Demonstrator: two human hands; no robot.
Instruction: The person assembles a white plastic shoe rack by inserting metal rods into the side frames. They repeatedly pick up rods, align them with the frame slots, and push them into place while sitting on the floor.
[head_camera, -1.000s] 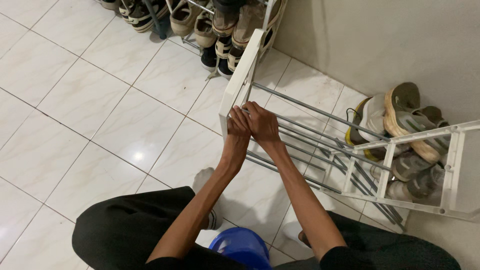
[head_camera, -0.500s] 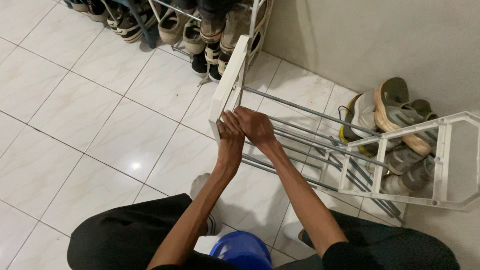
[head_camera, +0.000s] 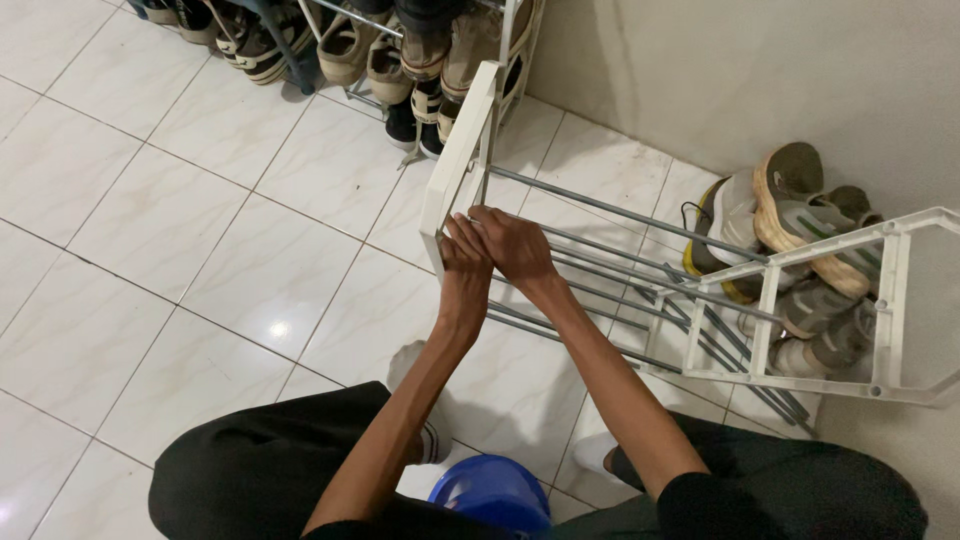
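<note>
- left hand (head_camera: 464, 262) is curled shut on the white rack side (head_camera: 452, 175), mid frame.
- right hand (head_camera: 512, 247) touches it, fingers closed around a grey rod (head_camera: 620, 214).
- shoes (head_camera: 790, 215) lie at right.

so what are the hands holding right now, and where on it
Both hands grip the shoe rack frame lying on its side: the left hand on the white side panel near its lower end, the right hand where a grey metal rod meets that panel.

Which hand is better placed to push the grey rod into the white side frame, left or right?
Probably the right hand: it lies along the grey rod, in line to push. The left hand grips the white side frame at the rod's end, better for steadying.
</note>
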